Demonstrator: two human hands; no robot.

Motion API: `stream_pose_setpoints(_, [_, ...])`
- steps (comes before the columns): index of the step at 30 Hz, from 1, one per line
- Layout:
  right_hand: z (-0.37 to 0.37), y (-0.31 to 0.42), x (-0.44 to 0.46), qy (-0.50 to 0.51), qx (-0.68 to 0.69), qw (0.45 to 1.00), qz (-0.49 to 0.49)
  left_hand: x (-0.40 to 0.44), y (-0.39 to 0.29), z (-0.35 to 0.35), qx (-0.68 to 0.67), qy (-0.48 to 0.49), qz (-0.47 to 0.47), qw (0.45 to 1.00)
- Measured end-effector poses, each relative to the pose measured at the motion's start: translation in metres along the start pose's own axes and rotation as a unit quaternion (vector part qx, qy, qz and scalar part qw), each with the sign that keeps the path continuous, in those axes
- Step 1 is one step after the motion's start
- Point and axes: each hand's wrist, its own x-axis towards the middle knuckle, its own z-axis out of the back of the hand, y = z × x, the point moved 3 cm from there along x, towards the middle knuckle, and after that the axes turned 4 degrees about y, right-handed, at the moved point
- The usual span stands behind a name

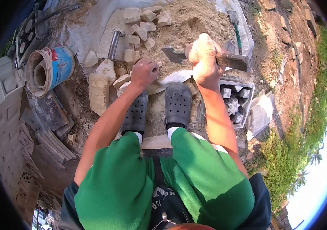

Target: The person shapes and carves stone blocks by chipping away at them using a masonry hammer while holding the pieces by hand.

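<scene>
In the upper middle of the frame, the right hand point(205, 59) was wrapped tightly around a bladed tool point(233, 62), its blade pointing left over the sand point(199, 15) and its other end jutting right. Left of it, near the centre, the left hand point(144, 73) was curled with its knuckles up, just beside the broken stones point(140, 28), though whether it held anything could not be told. A blue bucket point(63, 63) lay tilted at upper left, and a metal mould point(234, 105) sat right of centre, below the right hand
</scene>
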Motion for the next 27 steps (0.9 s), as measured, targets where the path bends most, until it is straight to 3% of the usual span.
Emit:
stream_pose_setpoints(3, [0.009, -0.071, -0.022, 0.01, -0.014, 0.996, -0.086, 0.0, -0.001, 0.001, 0.015, 0.011, 0.003, 1.0])
stream_pose_setpoints(9, [-0.001, -0.055, 0.0, 0.012, 0.018, 0.995, -0.1, 0.0, 0.001, -0.002, 0.041, 0.019, 0.007, 0.999])
stream_pose_setpoints(11, [0.001, -0.029, 0.003, 0.025, -0.032, 0.999, -0.014, 0.0, 0.002, -0.001, 0.027, 0.01, -0.001, 1.0])
stream_pose_setpoints(12, [-0.002, -0.018, -0.002, 0.007, 0.016, 0.998, -0.054, 0.0, 0.002, 0.001, 0.012, -0.001, -0.009, 1.0])
stream_pose_setpoints(13, [0.001, -0.018, -0.006, 0.02, 0.002, 1.0, -0.022, 0.001, 0.001, 0.002, 0.013, -0.002, -0.006, 1.0])
stream_pose_setpoints(17, [0.006, -0.074, -0.022, 0.005, -0.037, 0.998, -0.058, 0.0, -0.004, 0.003, 0.023, -0.007, -0.013, 1.0])
stream_pose_setpoints(21, [0.003, -0.041, -0.007, 0.002, 0.018, 0.997, -0.079, 0.001, -0.002, 0.004, 0.013, -0.012, -0.009, 1.0])
stream_pose_setpoints(23, [0.01, -0.022, -0.011, 0.021, -0.054, 0.998, -0.001, 0.0, 0.0, 0.002, 0.01, -0.033, -0.017, 0.999])
stream_pose_setpoints(24, [0.007, -0.012, -0.013, 0.021, -0.042, 0.999, -0.015, 0.001, -0.001, 0.004, 0.005, -0.057, -0.033, 0.998])
stream_pose_setpoints(27, [0.008, -0.053, -0.026, 0.035, -0.052, 0.997, -0.046, 0.001, -0.005, 0.007, 0.007, -0.046, -0.024, 0.999])
